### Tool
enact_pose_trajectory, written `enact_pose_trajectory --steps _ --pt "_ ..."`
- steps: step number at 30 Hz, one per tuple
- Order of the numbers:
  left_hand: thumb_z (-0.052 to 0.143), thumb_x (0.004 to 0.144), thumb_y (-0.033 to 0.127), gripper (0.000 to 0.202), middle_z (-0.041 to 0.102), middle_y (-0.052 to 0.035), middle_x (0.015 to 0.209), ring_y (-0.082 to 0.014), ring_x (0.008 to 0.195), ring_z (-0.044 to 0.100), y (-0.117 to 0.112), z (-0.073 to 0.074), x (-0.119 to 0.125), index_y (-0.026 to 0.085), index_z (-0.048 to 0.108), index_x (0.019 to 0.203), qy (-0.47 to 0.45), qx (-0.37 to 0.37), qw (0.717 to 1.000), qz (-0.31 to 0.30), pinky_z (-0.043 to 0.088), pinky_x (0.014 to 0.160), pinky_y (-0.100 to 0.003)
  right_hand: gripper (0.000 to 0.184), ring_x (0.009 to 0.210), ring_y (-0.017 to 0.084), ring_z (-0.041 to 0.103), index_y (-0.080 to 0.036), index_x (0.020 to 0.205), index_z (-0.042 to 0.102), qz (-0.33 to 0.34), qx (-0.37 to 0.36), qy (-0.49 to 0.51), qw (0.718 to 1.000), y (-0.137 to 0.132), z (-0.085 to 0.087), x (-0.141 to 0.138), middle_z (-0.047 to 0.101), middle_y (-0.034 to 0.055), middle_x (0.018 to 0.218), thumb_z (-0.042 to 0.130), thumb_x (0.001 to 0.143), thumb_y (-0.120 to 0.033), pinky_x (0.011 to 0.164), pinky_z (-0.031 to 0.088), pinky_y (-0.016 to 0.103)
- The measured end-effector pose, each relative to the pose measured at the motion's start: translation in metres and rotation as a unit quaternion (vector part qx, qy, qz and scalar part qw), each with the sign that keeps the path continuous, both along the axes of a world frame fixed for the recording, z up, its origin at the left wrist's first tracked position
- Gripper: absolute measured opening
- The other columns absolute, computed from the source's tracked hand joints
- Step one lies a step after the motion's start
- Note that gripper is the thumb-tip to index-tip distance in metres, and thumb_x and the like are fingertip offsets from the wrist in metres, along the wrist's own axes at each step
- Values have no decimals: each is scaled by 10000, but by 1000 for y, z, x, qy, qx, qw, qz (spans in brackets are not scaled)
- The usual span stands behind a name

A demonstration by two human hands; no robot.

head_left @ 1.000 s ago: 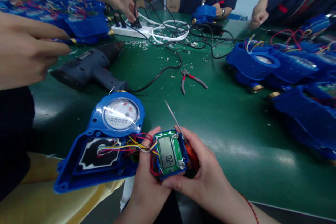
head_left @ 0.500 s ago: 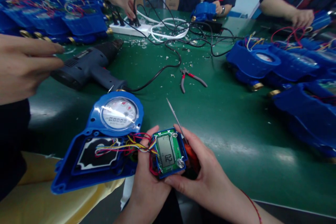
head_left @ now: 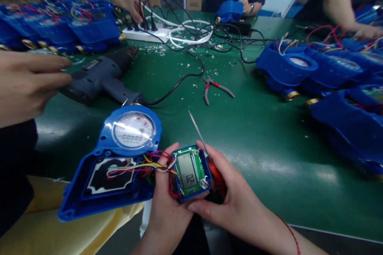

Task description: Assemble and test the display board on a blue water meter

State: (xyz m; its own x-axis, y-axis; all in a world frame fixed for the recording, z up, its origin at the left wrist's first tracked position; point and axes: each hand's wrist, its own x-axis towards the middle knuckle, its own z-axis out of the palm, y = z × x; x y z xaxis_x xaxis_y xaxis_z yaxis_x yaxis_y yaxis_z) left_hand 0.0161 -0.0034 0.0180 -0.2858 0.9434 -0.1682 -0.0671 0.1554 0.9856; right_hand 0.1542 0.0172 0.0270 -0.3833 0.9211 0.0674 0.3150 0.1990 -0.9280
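Between my two hands is a small display module [head_left: 187, 171], a green circuit board in a blue frame with a lit LCD. My left hand [head_left: 169, 211] grips its left side. My right hand [head_left: 236, 195] holds an orange-handled screwdriver [head_left: 218, 177] against the palm, its shaft pointing up and away, and its thumb and fingers also steady the module's right side. Coloured wires [head_left: 137, 169] run from the module to an opened blue water meter [head_left: 131, 111] just left of my hands. The meter's round dial faces up, and its lower housing lies uncovered.
Red-and-grey cutters [head_left: 220, 85] and a heat gun [head_left: 101, 73] lie on the green table [head_left: 269, 135]. Behind are a white power strip [head_left: 146, 34] and tangled cables. Blue meters [head_left: 287, 63] stand at both sides. A co-worker's hand [head_left: 26, 83] is close on the left; others work across.
My hands, the module and the screwdriver keep nearly the same pose. The view has shifted slightly. At the far right, a co-worker's arm has moved right; the hand at the power strip remains there.
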Motion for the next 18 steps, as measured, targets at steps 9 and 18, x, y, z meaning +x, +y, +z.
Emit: enact_pose_trajectory --steps 9,18 --pt "825 561 185 818 622 15 1213 -166 1009 663 3 6 5 345 481 1287 -22 -2 999 23 531 861 -235 872 1247 122 482 -408 1433 218 15 -16 22 1000 1 6 -1 447 -51 1407 711 748 -189 1035 409 248" --pt "797 571 166 772 627 -23 1184 -188 971 675 3 8 5 297 483 1264 30 3 1000 8 550 817 -265 786 1218 205 521 -335 1416 309 -29 8 32 999 -3 -5 -7 491 32 1379 725 756 -241 976 482 328"
